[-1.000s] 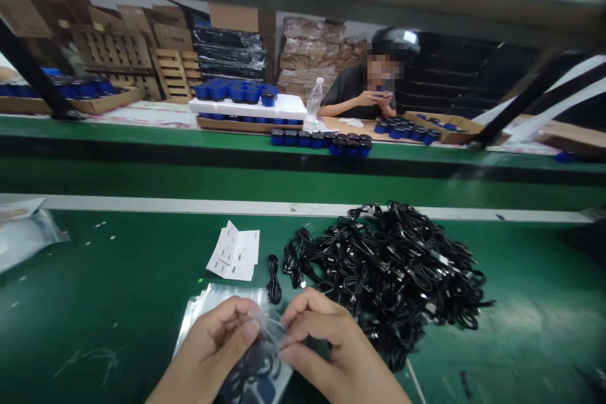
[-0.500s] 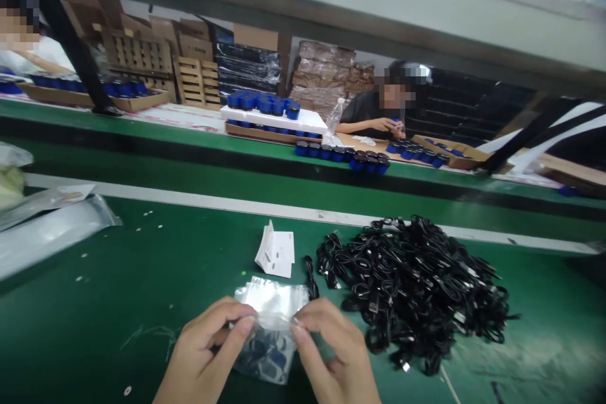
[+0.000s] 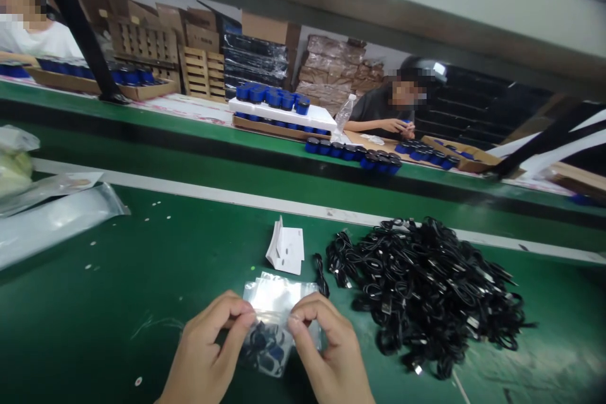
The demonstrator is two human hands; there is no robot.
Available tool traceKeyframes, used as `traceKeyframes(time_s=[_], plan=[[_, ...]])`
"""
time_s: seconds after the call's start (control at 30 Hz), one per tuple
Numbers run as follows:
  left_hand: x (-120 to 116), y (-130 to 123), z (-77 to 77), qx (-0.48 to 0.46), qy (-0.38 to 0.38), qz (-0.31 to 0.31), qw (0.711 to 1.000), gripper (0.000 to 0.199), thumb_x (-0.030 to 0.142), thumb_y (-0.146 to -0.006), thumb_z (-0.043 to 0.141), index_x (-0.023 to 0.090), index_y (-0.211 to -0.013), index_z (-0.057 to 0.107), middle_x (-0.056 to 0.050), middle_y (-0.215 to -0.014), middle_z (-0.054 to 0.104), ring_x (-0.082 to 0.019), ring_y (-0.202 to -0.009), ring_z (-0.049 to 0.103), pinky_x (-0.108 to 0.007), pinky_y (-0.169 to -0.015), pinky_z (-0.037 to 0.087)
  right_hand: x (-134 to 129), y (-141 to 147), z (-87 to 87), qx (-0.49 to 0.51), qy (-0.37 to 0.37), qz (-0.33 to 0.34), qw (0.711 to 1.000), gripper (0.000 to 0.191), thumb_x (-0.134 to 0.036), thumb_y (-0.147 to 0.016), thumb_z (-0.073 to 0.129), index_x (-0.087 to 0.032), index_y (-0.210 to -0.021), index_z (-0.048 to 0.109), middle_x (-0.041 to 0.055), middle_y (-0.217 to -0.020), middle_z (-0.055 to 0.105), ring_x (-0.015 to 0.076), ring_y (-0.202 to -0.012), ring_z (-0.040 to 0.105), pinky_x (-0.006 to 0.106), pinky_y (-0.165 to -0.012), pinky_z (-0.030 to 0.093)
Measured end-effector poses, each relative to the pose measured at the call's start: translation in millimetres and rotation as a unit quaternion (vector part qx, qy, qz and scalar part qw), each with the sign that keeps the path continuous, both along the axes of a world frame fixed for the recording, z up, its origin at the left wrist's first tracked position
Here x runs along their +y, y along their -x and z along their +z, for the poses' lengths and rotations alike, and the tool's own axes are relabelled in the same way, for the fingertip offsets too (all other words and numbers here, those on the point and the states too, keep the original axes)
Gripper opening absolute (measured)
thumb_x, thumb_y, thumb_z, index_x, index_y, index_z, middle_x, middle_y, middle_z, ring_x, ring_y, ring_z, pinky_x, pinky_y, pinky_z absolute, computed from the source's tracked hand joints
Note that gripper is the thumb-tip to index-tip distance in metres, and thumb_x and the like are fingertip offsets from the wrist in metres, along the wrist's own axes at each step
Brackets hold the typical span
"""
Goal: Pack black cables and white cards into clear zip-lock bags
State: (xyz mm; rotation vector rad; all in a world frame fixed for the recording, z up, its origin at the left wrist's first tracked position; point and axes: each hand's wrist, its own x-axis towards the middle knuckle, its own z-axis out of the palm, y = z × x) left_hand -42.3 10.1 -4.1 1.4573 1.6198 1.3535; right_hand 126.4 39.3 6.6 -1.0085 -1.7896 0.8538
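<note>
And look at this, the left hand and right hand have their fingers pinching the top edge of a clear plastic bag of blue-and-black contents, right over the green surface, just beside a heap of black cables!

Black coiled cables are heaped on a green workbench mat flecked with pale specks. A clear, silvery plastic bag is shown with blue and black items inside, near white cards marked with dark spots. Blue-and-black containers are seen beyond, with a white foam block and brown cardboard cartons.
</note>
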Motion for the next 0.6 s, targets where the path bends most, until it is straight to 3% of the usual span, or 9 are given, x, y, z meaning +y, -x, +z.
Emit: traceKeyframes(time_s=[0.13, 0.3, 0.43, 0.53, 0.6], plan=[[2, 0, -2.8, -0.010, 0.015, -0.020, 1.000, 0.021, 0.032, -0.084, 0.054, 0.021, -0.068, 0.061, 0.005, -0.064, 0.057, -0.009, -0.050, 0.054, -0.016, -0.050, 0.042, 0, 1, -6.1, 0.012, 0.016, 0.007, 1.000, 0.013, -0.015, -0.085, 0.054, -0.019, -0.074, 0.058, 0.0006, -0.070, 0.060, 0.0138, -0.066, 0.058, 0.022, -0.061, 0.044], [6, 3, -4.1, 0.048, -0.003, -0.119, 0.992, 0.020, 0.028, -0.087, 0.053, 0.023, -0.072, 0.064, 0.004, -0.063, 0.058, -0.009, -0.054, 0.056, -0.014, -0.050, 0.043, -1, 5, -12.5, 0.041, 0.024, -0.009, 0.999, 0.015, -0.017, -0.085, 0.054, -0.020, -0.070, 0.058, -0.0007, -0.067, 0.058, 0.0127, -0.063, 0.055, 0.021, -0.060, 0.041], [6, 3, -6.3, 0.081, -0.021, -0.107, 0.991, 0.020, 0.025, -0.088, 0.053, 0.021, -0.070, 0.060, 0.005, -0.062, 0.056, -0.008, -0.053, 0.055, -0.014, -0.051, 0.042, -4, 8, -16.5, 0.048, 0.058, -0.012, 0.997, 0.017, -0.020, -0.087, 0.051, -0.020, -0.071, 0.057, -0.0006, -0.069, 0.056, 0.0131, -0.065, 0.054, 0.022, -0.062, 0.042], [4, 0, -6.8, 0.062, -0.023, -0.079, 0.995, 0.021, 0.027, -0.089, 0.051, 0.021, -0.069, 0.056, 0.006, -0.063, 0.052, -0.007, -0.052, 0.053, -0.014, -0.050, 0.042, -8, 10, -22.0, 0.062, 0.128, -0.001, 0.990, 0.008, -0.027, -0.087, 0.053, -0.021, -0.089, 0.059, 0.0020, -0.079, 0.061, 0.0152, -0.069, 0.057, 0.022, -0.062, 0.044], [3, -5, -6.7, 0.033, -0.020, -0.040, 0.998, 0.021, 0.030, -0.090, 0.049, 0.021, -0.071, 0.054, 0.005, -0.066, 0.052, -0.008, -0.053, 0.053, -0.014, -0.050, 0.043, -10, 15, -26.6, 0.078, 0.161, -0.004, 0.984, 0.014, -0.032, -0.087, 0.054, -0.021, -0.094, 0.059, 0.0017, -0.078, 0.062, 0.0151, -0.066, 0.056, 0.022, -0.059, 0.044]])
